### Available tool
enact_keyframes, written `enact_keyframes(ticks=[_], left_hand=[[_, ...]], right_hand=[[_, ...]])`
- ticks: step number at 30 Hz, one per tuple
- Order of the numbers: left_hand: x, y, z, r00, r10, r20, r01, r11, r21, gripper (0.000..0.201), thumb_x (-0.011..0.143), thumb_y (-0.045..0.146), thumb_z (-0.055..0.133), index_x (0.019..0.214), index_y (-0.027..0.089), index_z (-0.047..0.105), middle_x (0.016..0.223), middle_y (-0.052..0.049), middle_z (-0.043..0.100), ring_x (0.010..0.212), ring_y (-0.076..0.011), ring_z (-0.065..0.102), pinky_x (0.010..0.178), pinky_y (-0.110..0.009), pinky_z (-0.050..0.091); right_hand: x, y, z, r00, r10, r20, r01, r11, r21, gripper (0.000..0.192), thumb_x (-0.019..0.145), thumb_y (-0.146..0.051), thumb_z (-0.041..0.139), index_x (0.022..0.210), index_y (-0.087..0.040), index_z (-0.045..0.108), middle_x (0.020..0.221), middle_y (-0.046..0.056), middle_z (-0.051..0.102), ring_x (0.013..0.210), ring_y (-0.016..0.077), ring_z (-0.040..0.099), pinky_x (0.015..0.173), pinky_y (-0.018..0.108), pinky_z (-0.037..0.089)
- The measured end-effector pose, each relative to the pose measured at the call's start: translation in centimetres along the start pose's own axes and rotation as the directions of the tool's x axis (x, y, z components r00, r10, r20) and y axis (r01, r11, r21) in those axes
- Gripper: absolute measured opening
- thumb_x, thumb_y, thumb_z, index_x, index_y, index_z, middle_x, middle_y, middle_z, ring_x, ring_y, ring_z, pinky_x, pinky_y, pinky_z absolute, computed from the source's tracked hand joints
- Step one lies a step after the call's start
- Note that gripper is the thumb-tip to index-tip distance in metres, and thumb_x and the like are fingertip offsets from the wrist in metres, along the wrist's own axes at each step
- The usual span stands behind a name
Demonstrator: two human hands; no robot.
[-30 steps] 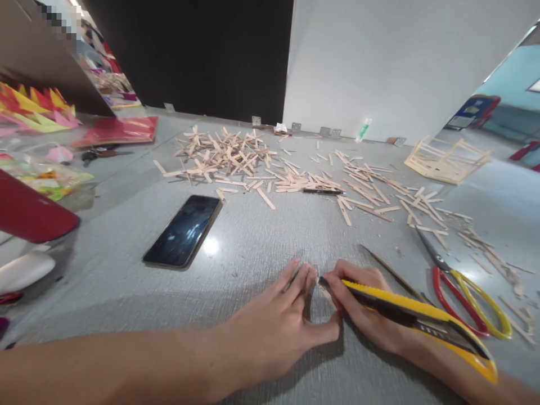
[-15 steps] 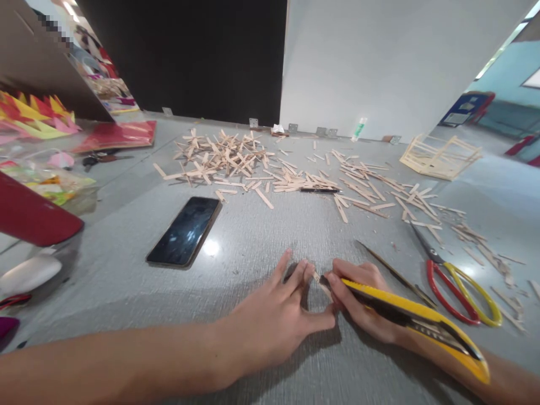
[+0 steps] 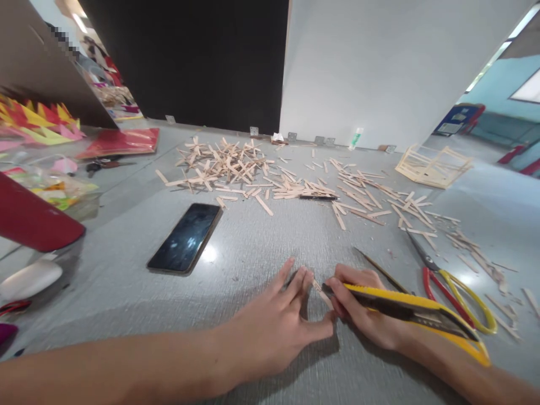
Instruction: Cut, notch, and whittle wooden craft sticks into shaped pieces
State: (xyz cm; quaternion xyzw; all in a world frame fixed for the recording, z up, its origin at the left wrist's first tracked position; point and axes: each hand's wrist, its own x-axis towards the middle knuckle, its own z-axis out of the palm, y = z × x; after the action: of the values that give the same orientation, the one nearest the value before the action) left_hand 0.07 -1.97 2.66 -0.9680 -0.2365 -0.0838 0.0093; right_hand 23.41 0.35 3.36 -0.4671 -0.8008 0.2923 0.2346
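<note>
A small wooden stick (image 3: 323,295) lies on the grey tabletop, pinned at its far end by the fingertips and at its near end by the thumb of my left hand (image 3: 280,318). My right hand (image 3: 358,301) is closed around a yellow and black utility knife (image 3: 415,311), whose handle slants back over my wrist. The knife's front end is at the stick's right side; I cannot make out the blade tip. Right of my right hand lie a thin pointed metal tool (image 3: 379,269), partly covered by the knife, and scissors (image 3: 453,295) with red and yellow handles.
Loose wooden sticks (image 3: 291,188) spread across the back, with a heap of joined ones (image 3: 228,160) at the left and a pen (image 3: 319,197) among them. A phone (image 3: 185,237) lies left of centre. A stick frame (image 3: 434,167) stands back right, before upright panels (image 3: 358,67).
The camera view has shifted slightly, so the table things sit a little lower. The knife handle's rear end has swung up a little. Both hands keep their holds.
</note>
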Motion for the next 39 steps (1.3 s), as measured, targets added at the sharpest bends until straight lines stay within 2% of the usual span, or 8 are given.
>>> enact_keyframes(ticks=[3,6,10,15,21,28,39], left_hand=[[0.1,0.1,-0.1,1.0,0.005,0.031,-0.005,1.0,0.005,0.047,0.101,0.023,0.059,0.147,0.021,0.05,0.156,-0.026,0.053,0.148,-0.0426,0.047,0.125,-0.064,0.021],[0.2,0.2,-0.3,0.998,-0.01,0.058,0.011,1.0,-0.006,0.045,0.104,0.024,0.054,0.149,0.021,0.049,0.161,-0.024,0.048,0.151,-0.0404,0.043,0.127,-0.06,0.017],[0.2,0.2,-0.8,0.998,-0.008,0.069,0.008,1.0,0.005,0.042,0.104,0.024,0.054,0.146,0.02,0.051,0.155,-0.024,0.055,0.149,-0.0407,0.047,0.126,-0.059,0.024],[0.3,0.3,-1.1,0.997,0.011,0.075,-0.016,0.997,0.07,0.04,0.104,0.026,0.051,0.144,0.02,0.048,0.147,-0.03,0.06,0.145,-0.0452,0.05,0.12,-0.06,0.035],[0.3,0.3,-0.9,0.997,0.009,0.074,-0.017,0.994,0.105,0.046,0.104,0.028,0.051,0.148,0.017,0.042,0.146,-0.032,0.059,0.144,-0.0425,0.05,0.122,-0.05,0.037],[0.3,0.2,-0.5,0.999,0.009,0.051,-0.015,0.993,0.113,0.045,0.104,0.027,0.051,0.147,0.019,0.043,0.146,-0.032,0.059,0.144,-0.0433,0.051,0.121,-0.052,0.036],[0.2,0.3,-0.4,0.999,0.002,0.037,-0.004,0.998,0.063,0.045,0.101,0.024,0.057,0.145,0.018,0.048,0.147,-0.03,0.06,0.143,-0.0455,0.053,0.118,-0.057,0.038]], right_hand=[[0.3,-0.3,-0.4,0.998,0.057,0.04,-0.06,0.996,0.073,0.048,0.11,-0.049,0.044,0.068,-0.025,0.047,0.054,-0.005,0.058,0.046,0.0121,0.052,0.049,0.028,0.039],[0.5,-0.3,-0.4,0.993,0.097,0.06,-0.104,0.988,0.118,0.045,0.109,-0.051,0.046,0.072,-0.025,0.051,0.055,-0.006,0.06,0.047,0.0116,0.052,0.048,0.026,0.041],[0.6,0.0,-0.2,0.99,0.115,0.085,-0.125,0.984,0.126,0.045,0.109,-0.052,0.047,0.073,-0.025,0.051,0.056,-0.006,0.058,0.05,0.0116,0.05,0.05,0.026,0.04],[0.4,0.3,-0.2,0.99,0.115,0.082,-0.122,0.988,0.093,0.045,0.109,-0.05,0.049,0.073,-0.024,0.053,0.061,-0.006,0.06,0.055,0.0122,0.052,0.063,0.03,0.041],[0.5,-0.1,-0.2,0.989,0.125,0.074,-0.13,0.989,0.07,0.043,0.109,-0.049,0.049,0.074,-0.024,0.055,0.062,-0.006,0.061,0.059,0.0137,0.054,0.071,0.034,0.04],[0.5,-0.3,-0.2,0.988,0.133,0.072,-0.137,0.989,0.056,0.044,0.109,-0.049,0.048,0.072,-0.024,0.053,0.063,-0.005,0.061,0.06,0.0146,0.053,0.072,0.034,0.04],[0.4,0.1,-0.1,0.992,0.117,0.056,-0.12,0.991,0.056,0.043,0.108,-0.048,0.049,0.072,-0.024,0.052,0.06,-0.005,0.061,0.055,0.0136,0.054,0.061,0.03,0.042]])
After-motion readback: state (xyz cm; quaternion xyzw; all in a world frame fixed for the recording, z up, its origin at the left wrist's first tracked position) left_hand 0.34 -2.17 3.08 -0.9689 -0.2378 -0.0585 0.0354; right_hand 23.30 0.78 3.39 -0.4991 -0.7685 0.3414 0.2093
